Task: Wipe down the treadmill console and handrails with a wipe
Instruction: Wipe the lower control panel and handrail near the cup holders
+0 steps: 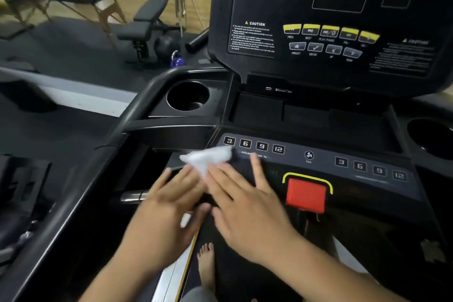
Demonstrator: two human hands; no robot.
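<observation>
Both hands lay closest to my view, palms down and side by side over the near edge of the console (318, 167). The fingers of the left hand (169, 201) and the right hand (247, 203) were straight and spread, neither hand curled.

At their fingertips sat the wipe (208, 157), a crumpled white wad. Its long axis ran crosswise, left to right, just short of the key row (253, 145) marked 3, 6, 9, 12. A tail of it dropped back into the gap between the two hands. So far as the blur let me judge, both sets of fingertips pressed on its near edge rather than pinching it.

A small white scrap (185, 219) showed beneath the left hand; I could not tell what it was. The red stop button (306, 194) stood just right of the right hand, apart from it. The left handrail (132, 115) ran forward on the far left of the left hand, well clear of the wipe.

I judged the panel stroke to be in hand, with the handrails not yet reached. The right hand was better placed to carry the wipe rightward along its own axis, and the left hand was nearer the rail.
</observation>
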